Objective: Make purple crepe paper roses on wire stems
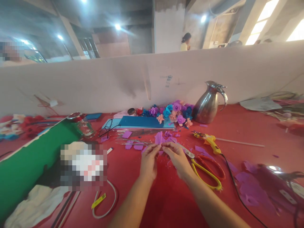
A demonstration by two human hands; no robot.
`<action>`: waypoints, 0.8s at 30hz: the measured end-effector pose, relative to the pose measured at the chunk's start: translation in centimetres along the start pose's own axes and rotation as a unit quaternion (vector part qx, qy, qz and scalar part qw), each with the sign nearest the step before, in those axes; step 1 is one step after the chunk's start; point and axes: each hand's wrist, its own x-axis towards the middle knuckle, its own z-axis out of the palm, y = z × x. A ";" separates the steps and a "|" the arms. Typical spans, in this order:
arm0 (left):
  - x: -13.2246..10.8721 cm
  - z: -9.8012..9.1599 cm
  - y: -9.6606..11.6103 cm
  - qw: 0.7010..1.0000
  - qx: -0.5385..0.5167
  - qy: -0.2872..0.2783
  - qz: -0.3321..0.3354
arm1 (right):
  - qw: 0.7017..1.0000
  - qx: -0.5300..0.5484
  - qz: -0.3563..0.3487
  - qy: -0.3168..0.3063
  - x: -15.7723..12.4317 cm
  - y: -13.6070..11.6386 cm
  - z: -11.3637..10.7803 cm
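My left hand [150, 158] pinches the base of a small upright purple crepe-paper petal [158, 138] between thumb and fingertips. Close against it, my right hand [175, 155] has its thumb and forefinger pressed together at the petal's lower edge. The fingers hide the petal's bottom end. Just right of my right hand lie scissors [206, 171] with one red and one yellow handle, their blades pointing toward the purple scraps. Cut purple paper pieces [138, 146] and thin wires [135, 141] are on the red table beyond my left hand.
Paper flowers [175, 112] and a blue pad [141, 121] lie at the back, beside a metal jug [207, 103]. A yellow glue gun [212, 144] trails a black cord on the right. At left are a glass jar [83, 126], a green panel [30, 161] and a looped white cable [115, 193].
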 end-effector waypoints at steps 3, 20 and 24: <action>-0.2 0.3 0.4 0.998 -0.045 -0.011 -0.045 | 1.000 0.004 0.015 -0.026 0.0 0.0 0.1; -0.3 -0.1 0.5 0.998 0.045 -0.042 0.029 | 0.995 0.065 0.017 -0.079 -0.1 0.4 -0.2; -0.3 0.1 0.5 0.990 0.109 -0.042 0.080 | 0.998 0.046 -0.013 -0.043 0.0 0.6 0.0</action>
